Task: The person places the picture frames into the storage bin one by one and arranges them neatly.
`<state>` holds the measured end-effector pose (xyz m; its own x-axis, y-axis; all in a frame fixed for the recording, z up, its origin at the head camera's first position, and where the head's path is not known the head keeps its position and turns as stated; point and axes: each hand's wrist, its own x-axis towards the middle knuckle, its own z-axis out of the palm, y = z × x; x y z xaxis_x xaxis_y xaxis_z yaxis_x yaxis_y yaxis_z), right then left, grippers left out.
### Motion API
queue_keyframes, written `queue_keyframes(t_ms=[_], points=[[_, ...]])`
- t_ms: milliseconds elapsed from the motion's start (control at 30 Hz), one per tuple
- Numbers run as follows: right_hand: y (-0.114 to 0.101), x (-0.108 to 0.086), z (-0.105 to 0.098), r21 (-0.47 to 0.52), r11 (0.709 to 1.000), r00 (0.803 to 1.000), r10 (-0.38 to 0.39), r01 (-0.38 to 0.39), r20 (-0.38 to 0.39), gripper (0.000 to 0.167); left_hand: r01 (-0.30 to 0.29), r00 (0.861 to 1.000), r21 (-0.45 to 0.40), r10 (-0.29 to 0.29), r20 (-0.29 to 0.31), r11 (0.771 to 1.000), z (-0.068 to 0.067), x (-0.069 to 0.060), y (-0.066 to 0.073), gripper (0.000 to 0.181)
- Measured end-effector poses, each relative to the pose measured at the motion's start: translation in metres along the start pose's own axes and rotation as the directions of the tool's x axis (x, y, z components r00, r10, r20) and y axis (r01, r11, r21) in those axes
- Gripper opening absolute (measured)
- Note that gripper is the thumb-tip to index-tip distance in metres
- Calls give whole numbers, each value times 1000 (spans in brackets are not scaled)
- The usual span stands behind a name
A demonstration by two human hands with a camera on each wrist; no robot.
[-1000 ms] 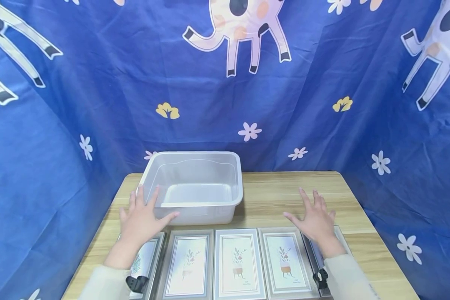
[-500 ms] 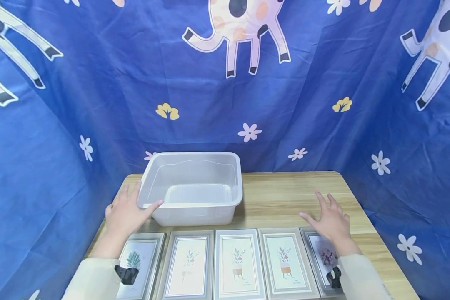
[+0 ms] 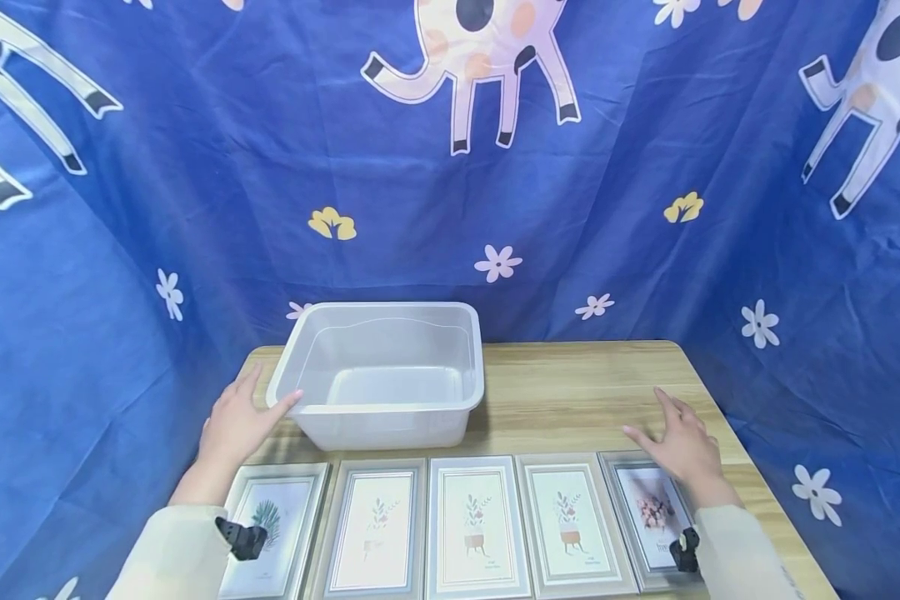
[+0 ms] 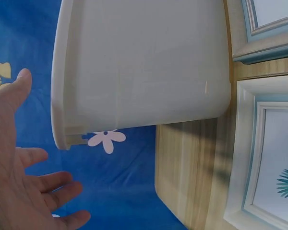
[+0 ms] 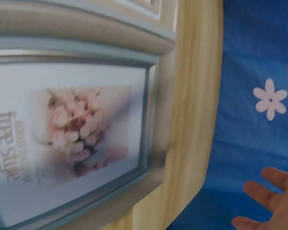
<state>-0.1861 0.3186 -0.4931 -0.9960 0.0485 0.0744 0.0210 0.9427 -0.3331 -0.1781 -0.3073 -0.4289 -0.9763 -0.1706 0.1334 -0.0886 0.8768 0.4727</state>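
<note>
In the head view my left hand hovers by the near left corner of a white plastic bin, fingers spread and holding nothing. The left wrist view shows a gap between that hand and the bin's wall. My right hand, also with nothing in it, is above the far end of the rightmost picture frame, which has a pink flower print. A frame with a green leaf print lies below my left hand. Both wrists wear black straps.
Between the outer frames lie a left-middle frame, a centre frame and a right-middle frame, all with potted-plant prints. They line the near side of the wooden table. A blue patterned curtain encloses the back and sides.
My hands have moved apart, the left one outward to the left and the right one outward to the right. The outer frames show more now. Bin and frames stay in place.
</note>
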Motion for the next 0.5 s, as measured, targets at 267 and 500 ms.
queue_keyframes(t_ms=[267,500], points=[[27,-7,6,29,998,996,53,-55,76,102,54,998,-118,-51,21,992,3,5,-2,95],[47,-12,14,95,987,979,110,-128,169,104,109,994,-172,-105,37,979,1,7,2,90]])
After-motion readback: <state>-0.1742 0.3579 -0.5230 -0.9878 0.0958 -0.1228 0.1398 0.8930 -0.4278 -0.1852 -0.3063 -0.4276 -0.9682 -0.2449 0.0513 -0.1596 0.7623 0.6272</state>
